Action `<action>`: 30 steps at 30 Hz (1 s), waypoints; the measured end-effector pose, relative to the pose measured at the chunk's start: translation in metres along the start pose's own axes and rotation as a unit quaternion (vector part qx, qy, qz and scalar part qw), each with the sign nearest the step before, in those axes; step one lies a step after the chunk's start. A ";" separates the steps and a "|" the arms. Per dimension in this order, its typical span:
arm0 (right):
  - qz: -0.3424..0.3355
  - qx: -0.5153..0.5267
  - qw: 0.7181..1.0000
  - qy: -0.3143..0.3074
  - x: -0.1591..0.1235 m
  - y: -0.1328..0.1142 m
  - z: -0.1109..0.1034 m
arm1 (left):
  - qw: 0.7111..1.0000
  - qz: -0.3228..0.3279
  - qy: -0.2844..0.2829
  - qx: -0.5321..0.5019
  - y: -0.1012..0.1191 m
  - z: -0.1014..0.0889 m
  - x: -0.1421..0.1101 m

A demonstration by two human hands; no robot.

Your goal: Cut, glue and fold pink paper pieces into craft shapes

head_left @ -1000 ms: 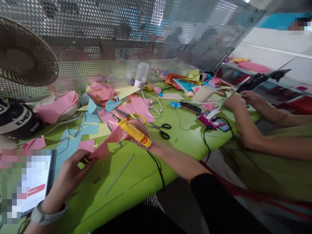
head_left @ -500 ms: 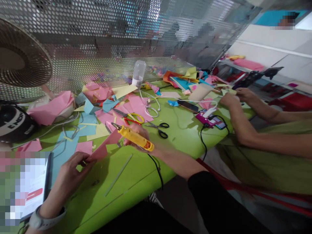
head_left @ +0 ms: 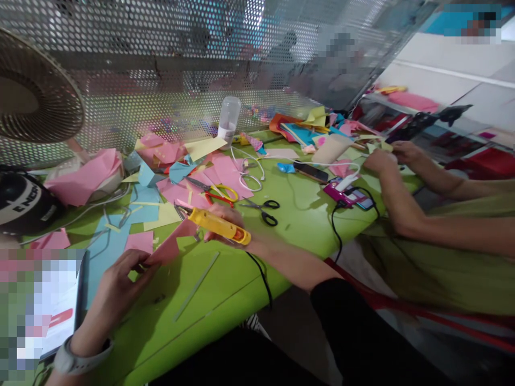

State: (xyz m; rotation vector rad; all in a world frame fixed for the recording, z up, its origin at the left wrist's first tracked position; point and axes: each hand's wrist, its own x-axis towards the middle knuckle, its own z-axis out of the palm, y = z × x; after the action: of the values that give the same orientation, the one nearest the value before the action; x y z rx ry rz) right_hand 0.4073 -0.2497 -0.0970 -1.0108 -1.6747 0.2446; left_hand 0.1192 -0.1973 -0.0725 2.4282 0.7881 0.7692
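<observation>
My left hand point(head_left: 124, 276) pinches the near end of a folded pink paper point(head_left: 167, 246) between thumb and fingers, just above the table. My right hand point(head_left: 223, 220) is wrapped round a yellow hot glue gun point(head_left: 219, 224). The gun's nozzle points left, close over the far part of the pink paper; whether it touches I cannot tell. A black cord hangs from the gun's back end over the table edge. A clear glue stick point(head_left: 197, 287) lies in front of my hands. Beyond the gun are black-handled scissors point(head_left: 263, 210) and yellow-handled scissors point(head_left: 219, 190).
On the green table point(head_left: 233, 279) lie pink, blue and yellow paper scraps. A fan point(head_left: 36, 91) and a tablet point(head_left: 60, 305) stand left. A bottle point(head_left: 229, 120) is near the mesh panel. Right are a phone point(head_left: 310, 172), a purple power strip point(head_left: 341, 195) and a co-worker's hands point(head_left: 382, 161).
The glue gun in my right hand has shifted slightly left, its nozzle further along the pink paper. My left hand keeps its pinch on the paper almost unmoved.
</observation>
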 end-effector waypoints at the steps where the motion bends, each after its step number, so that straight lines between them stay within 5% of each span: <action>1: -0.013 0.009 1.000 0.012 -0.002 0.004 0.002 | 1.000 0.002 0.000 0.001 -0.001 0.000 0.000; 11: -0.059 0.040 0.995 0.064 0.002 0.001 0.000 | 1.000 0.014 0.003 0.001 0.001 0.001 0.001; 30: 0.011 0.073 0.997 -0.018 0.002 -0.010 -0.003 | 1.000 0.021 0.003 0.006 0.003 0.001 0.001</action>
State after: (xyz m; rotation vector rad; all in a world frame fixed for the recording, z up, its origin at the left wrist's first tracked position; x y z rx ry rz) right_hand 0.4045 -0.2552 -0.0880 -0.9213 -1.6528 0.3949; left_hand 0.1212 -0.1988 -0.0712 2.4618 0.7482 0.7902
